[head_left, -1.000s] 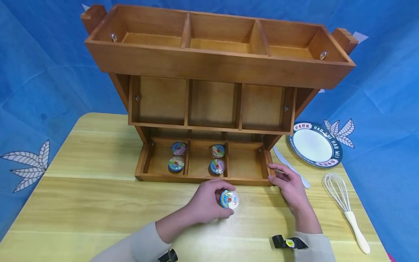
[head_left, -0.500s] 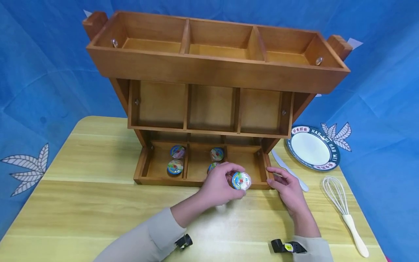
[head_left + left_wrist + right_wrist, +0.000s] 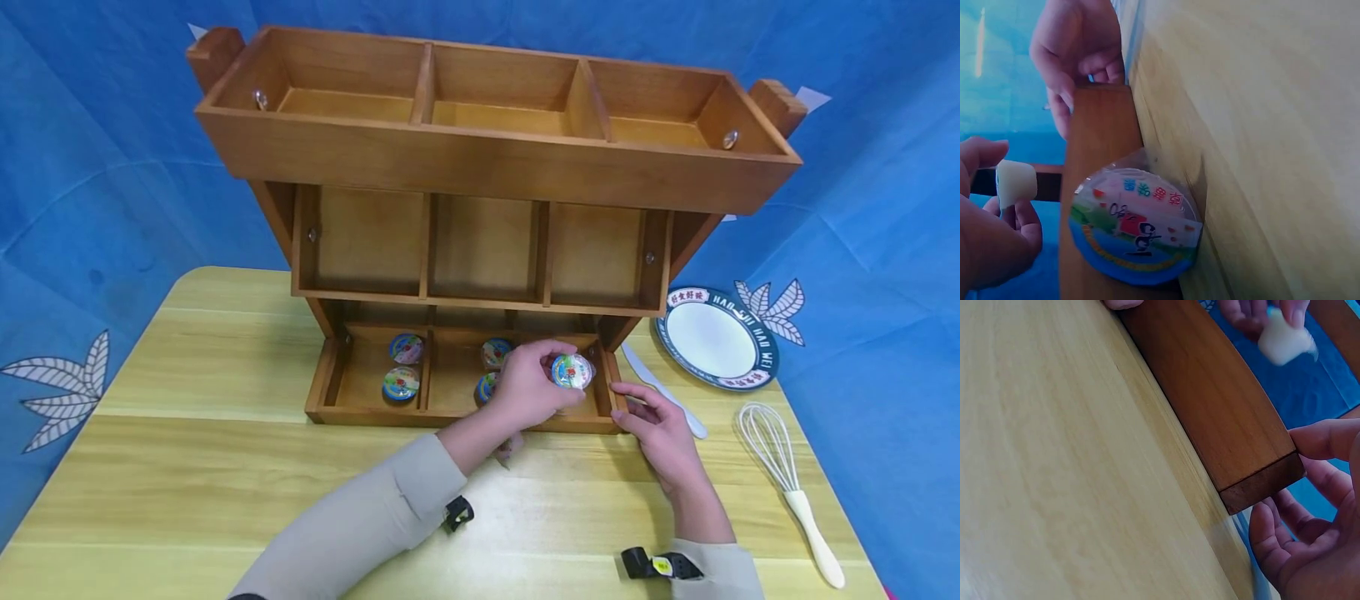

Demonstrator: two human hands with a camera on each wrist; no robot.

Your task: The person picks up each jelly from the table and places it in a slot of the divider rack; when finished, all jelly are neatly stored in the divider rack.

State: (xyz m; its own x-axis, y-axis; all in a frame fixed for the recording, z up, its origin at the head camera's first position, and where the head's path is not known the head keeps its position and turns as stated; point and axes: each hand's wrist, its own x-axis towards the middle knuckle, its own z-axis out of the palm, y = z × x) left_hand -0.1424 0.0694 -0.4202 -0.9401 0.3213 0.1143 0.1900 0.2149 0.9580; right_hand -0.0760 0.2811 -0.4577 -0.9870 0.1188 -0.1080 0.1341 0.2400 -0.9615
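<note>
My left hand [image 3: 532, 387] pinches a small jelly cup [image 3: 572, 372] with a printed foil lid over the right compartment of the wooden rack's lowest tray [image 3: 465, 418]. In the left wrist view the held jelly cup's whitish side [image 3: 1017, 182] shows between thumb and fingers. My right hand [image 3: 660, 429] holds the right end of that tray, thumb and finger at its corner [image 3: 1263, 481]. Another jelly cup [image 3: 1135, 228] is in front of the tray, partly hidden under my left wrist in the head view. Two cups [image 3: 401, 383] sit in the left compartment, two more [image 3: 486, 386] in the middle one.
Above stand the rack's middle tray [image 3: 483, 250] and top tray [image 3: 498, 158], each with three compartments. To the right lie a plate [image 3: 712, 340], a pale knife [image 3: 663, 390] and a whisk [image 3: 787, 492] on the wooden table [image 3: 150, 475]. Blue cloth hangs behind.
My left hand has carried the jelly cup from in front of the lowest tray up and rightward, over its right compartment. The right hand stays at the tray's end.
</note>
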